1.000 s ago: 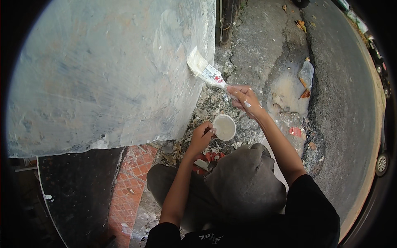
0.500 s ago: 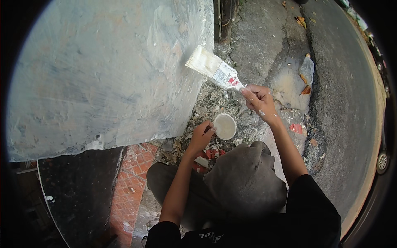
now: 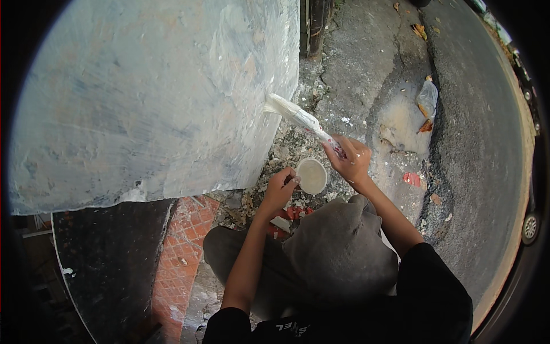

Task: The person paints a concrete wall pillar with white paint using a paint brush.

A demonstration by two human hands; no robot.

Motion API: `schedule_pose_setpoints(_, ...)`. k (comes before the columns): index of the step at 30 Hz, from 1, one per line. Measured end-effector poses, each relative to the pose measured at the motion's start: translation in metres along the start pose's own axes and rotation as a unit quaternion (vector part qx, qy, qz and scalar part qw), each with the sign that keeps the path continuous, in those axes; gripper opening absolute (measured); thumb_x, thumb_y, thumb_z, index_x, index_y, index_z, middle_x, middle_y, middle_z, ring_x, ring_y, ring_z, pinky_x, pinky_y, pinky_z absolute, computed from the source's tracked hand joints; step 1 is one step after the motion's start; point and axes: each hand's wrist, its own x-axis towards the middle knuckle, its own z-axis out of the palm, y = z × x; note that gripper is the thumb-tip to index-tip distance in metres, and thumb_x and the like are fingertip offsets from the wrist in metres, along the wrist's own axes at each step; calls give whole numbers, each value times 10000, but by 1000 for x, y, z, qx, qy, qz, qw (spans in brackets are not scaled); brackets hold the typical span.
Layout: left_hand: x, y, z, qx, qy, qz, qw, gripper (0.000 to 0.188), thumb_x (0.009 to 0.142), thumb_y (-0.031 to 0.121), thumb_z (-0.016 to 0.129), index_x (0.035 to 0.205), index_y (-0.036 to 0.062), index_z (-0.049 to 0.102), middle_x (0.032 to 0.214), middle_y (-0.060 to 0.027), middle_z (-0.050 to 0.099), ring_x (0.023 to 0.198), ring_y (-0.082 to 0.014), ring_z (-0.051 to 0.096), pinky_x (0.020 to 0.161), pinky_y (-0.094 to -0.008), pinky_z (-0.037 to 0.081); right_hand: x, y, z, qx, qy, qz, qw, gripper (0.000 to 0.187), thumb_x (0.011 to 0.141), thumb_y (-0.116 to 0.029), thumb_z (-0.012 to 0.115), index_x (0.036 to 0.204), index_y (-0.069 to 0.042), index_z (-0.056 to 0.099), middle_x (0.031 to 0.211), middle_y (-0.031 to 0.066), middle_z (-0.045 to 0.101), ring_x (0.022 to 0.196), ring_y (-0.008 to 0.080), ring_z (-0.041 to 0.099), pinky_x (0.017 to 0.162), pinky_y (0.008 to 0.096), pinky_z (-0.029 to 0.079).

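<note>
My right hand [image 3: 350,160] is closed round the handle of a wide paintbrush [image 3: 298,117]. The brush is turned partly edge-on, and its pale bristles press against the wall [image 3: 160,109], bending at the tip. That wall is grey-white, with streaky paint and faint orange patches. My left hand [image 3: 281,192] pinches the rim of a small white tub [image 3: 312,176] at its left side. Pale liquid fills part of the tub, which is above the rubble-strewn ground between my knees and the wall. White paint spots dot my right hand.
Red-orange tiles [image 3: 186,246] run below the wall's lower edge, beside a dark panel [image 3: 109,269]. To the right lie a shallow puddle [image 3: 401,123], a clear plastic bag [image 3: 427,94] and the asphalt road [image 3: 481,143]. A dark post [image 3: 315,26] stands beyond the wall's edge.
My right hand has moved down and slightly left, rotating the brush from face-on to nearly edge-on. Its bristles now bend against the wall. My left hand stays on the tub.
</note>
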Motion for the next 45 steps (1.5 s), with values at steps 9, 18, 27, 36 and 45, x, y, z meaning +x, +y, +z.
schedule_pose_setpoints(9,6,-4,5,17,-8,-1,1000,107,805,102,501,750,15,472,658,-16,496,617,-74,479,582,-218,403,30,-22,-28,-72,-71,-93,991,171,681,-265,656,743,-115,600,501,16,473,460,175,500,419,295,396)
schedule_pose_setpoints(18,6,-6,4,12,-13,-8,1000,99,806,92,496,742,22,470,659,0,485,627,-60,466,585,-211,401,78,-11,-77,97,-281,76,952,267,720,-304,632,614,-62,588,470,43,508,390,177,446,399,293,335)
schedule_pose_setpoints(27,2,-3,4,-36,-7,-5,999,116,792,80,494,712,12,446,599,-13,455,571,-67,428,531,-229,372,40,43,-4,530,-406,385,637,310,820,-279,537,621,-41,537,428,-50,350,349,36,261,344,216,195)
schedule_pose_setpoints(36,-2,-9,-3,11,20,12,1000,134,789,94,502,706,6,445,589,-13,454,556,-74,422,516,-236,363,29,41,-14,368,-298,361,803,346,803,-323,568,571,-72,516,449,-65,347,383,24,274,343,214,176)
schedule_pose_setpoints(45,0,-4,2,-2,-1,-5,1000,133,788,91,506,711,2,443,585,-22,459,553,-72,429,519,-235,371,62,-24,8,479,-217,334,782,327,828,-311,527,621,-60,493,470,-60,335,383,30,283,344,194,178)
